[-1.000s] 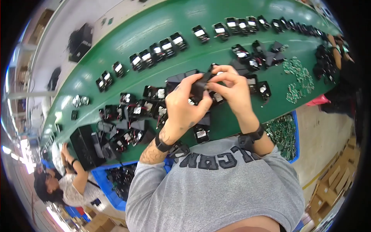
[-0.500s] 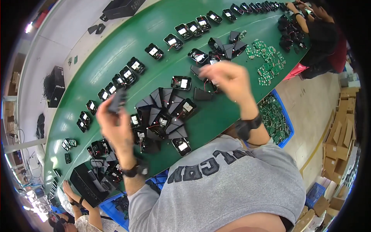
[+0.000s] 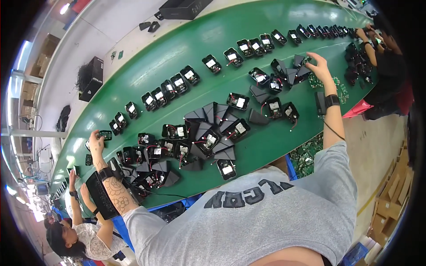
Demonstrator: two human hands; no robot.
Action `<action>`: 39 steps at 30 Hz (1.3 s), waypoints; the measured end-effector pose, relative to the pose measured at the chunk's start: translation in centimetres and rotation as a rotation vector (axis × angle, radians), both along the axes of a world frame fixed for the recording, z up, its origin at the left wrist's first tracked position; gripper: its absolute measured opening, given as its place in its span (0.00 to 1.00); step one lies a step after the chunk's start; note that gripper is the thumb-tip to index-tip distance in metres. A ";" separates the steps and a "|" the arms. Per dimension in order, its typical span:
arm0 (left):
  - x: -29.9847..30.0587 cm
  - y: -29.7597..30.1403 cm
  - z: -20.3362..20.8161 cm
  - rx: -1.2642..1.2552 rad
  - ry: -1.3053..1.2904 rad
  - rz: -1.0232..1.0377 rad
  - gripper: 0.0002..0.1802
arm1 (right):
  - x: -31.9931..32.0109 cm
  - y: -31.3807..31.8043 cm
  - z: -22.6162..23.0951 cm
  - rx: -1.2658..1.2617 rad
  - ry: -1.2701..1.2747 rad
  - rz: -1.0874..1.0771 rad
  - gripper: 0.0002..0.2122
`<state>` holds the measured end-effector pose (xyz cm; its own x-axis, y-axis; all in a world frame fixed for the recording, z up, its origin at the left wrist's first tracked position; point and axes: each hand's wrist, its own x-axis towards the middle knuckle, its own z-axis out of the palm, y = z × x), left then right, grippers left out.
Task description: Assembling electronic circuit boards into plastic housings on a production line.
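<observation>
My left hand (image 3: 96,145) reaches to the far left of the green bench, its fingers closed at the edge of a small black casing (image 3: 105,134) that lies on the bench top. Another small dark casing (image 3: 88,159) lies just nearer to me. Out to the right, the thumb and forefinger of my right hand (image 3: 320,71) curve round a small green circuit board (image 3: 306,61), beside a fan of black wedge-shaped covers (image 3: 292,75). Between my arms spreads a cluster of open black housings (image 3: 208,141) with white labels and red wires, mixed with more covers.
A curved row of open black housings (image 3: 179,83) runs along the green bench (image 3: 146,62). Loose green circuit boards (image 3: 341,91) lie beyond my right wrist. A blue crate (image 3: 290,167) of boards stands below the edge. People work at both ends; a black box (image 3: 101,195) sits near the left one.
My left hand has swung out to the far left with a black piece. My right hand has moved right, away from the covers, to the small green board. The view has shifted.
</observation>
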<state>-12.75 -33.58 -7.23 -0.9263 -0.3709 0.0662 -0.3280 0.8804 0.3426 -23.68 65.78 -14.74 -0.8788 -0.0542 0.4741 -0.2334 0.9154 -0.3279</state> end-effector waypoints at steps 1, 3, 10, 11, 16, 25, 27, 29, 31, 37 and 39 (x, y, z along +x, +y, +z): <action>0.1 0.2 -0.5 0.046 -0.043 -0.032 0.24 | 0.0 -0.3 0.8 -0.002 0.003 0.006 0.22; -0.1 2.9 -1.0 -0.028 -0.051 -0.109 0.23 | 1.5 -0.6 3.4 -0.026 -0.254 -0.028 0.14; -2.4 -0.1 -2.3 -0.091 0.026 -0.225 0.22 | 7.4 2.8 3.2 -0.368 -0.186 -0.160 0.12; -2.2 -1.4 -2.5 -0.144 0.033 -0.238 0.21 | 7.3 3.2 2.7 -0.485 -0.243 -0.144 0.13; -2.5 -0.6 -4.1 -0.124 -0.052 -0.117 0.24 | 9.1 2.0 4.6 -0.438 -0.274 -0.304 0.16; -2.6 10.6 -1.5 -0.103 0.021 0.016 0.22 | 6.2 -0.9 3.6 0.163 -0.082 -0.202 0.15; -2.9 10.3 -2.1 -0.188 0.062 -0.044 0.22 | 4.5 -0.2 3.0 0.137 -0.222 -0.238 0.15; -4.7 10.8 -3.2 -0.120 -0.002 -0.023 0.23 | 4.3 3.6 2.1 0.018 -0.255 -0.260 0.15; -4.2 8.3 -4.7 -0.080 0.004 -0.010 0.25 | 3.3 4.4 1.3 0.068 -0.269 -0.277 0.17; -3.0 8.8 -3.6 0.223 -0.122 -0.030 0.30 | 3.3 2.5 2.0 0.133 -0.274 -0.407 0.21; -3.1 9.9 -2.9 0.333 -0.196 0.024 0.30 | 4.0 0.3 3.2 0.135 -0.242 -0.366 0.23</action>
<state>-15.85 -23.72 -10.12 -0.9003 -0.3638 -0.2389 -0.4346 0.7227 0.5374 -19.71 66.05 -11.54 -0.9361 0.2336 0.2631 0.1822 0.9616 -0.2055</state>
